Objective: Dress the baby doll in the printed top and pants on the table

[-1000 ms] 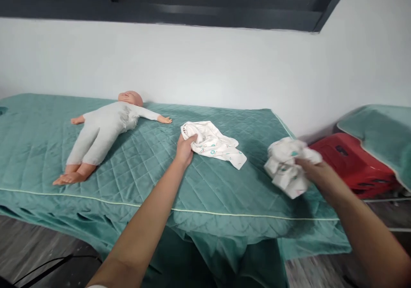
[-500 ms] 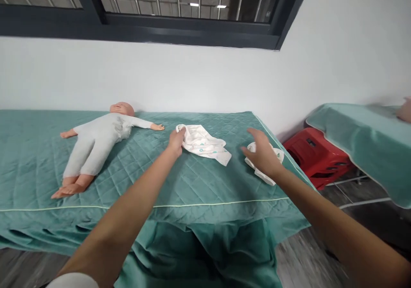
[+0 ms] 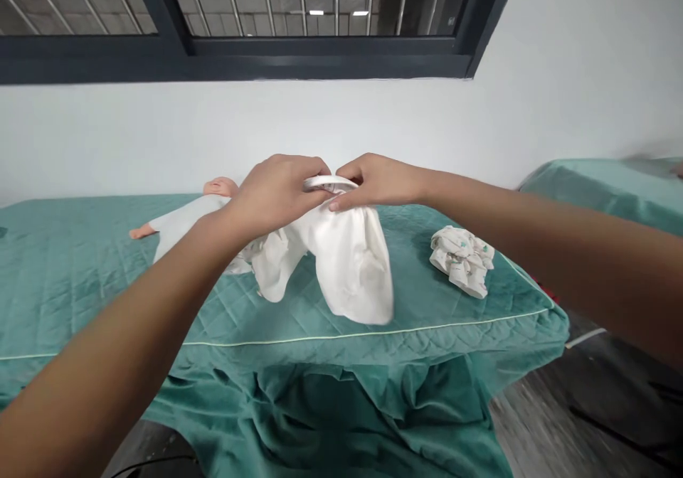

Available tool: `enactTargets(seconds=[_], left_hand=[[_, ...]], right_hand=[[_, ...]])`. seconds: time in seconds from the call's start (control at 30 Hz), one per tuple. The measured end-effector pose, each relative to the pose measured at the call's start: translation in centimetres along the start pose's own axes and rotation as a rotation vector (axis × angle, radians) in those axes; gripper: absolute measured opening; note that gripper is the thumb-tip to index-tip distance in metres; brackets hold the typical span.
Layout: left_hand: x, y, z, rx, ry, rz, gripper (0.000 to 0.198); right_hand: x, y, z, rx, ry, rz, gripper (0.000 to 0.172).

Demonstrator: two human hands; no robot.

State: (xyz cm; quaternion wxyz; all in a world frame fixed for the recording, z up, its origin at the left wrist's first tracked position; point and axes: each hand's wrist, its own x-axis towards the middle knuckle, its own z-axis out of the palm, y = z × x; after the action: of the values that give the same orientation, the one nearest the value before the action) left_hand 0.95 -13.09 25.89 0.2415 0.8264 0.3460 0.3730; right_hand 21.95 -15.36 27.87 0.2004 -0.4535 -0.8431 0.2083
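Note:
My left hand (image 3: 288, 190) grips one side of a ribbed band at the top of a small white baby garment (image 3: 355, 272). My right hand (image 3: 373, 183) pinches the other side of that band, close to my left. Between them the band bows up into a loop, and the cloth hangs down in two lobes just above the bed. Whether it is a top or trousers I cannot tell. To the left lies a baby doll (image 3: 184, 222) in a white suit, its legs and one side hidden behind my left arm.
A crumpled printed cloth (image 3: 462, 261) lies at the right end of the green quilted bed cover (image 3: 427, 325). Behind the bed are a white wall (image 3: 133, 129) and a dark window frame (image 3: 331, 58). Another green-covered bed (image 3: 597, 183) stands at the far right.
The garment has been lifted off the bed, and my right hand has moved left from the crumpled cloth to take hold of its band. My left hand has risen nearer the camera.

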Motion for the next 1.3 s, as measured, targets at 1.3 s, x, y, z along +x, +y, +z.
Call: enactTargets(seconds=[1.3], left_hand=[[-5.1, -15.7, 17.5, 0.391, -0.181, -0.27, 0.036]], right_hand=[[0.4, 15.0, 22.3, -0.344, 0.377, 0.722, 0.062]])
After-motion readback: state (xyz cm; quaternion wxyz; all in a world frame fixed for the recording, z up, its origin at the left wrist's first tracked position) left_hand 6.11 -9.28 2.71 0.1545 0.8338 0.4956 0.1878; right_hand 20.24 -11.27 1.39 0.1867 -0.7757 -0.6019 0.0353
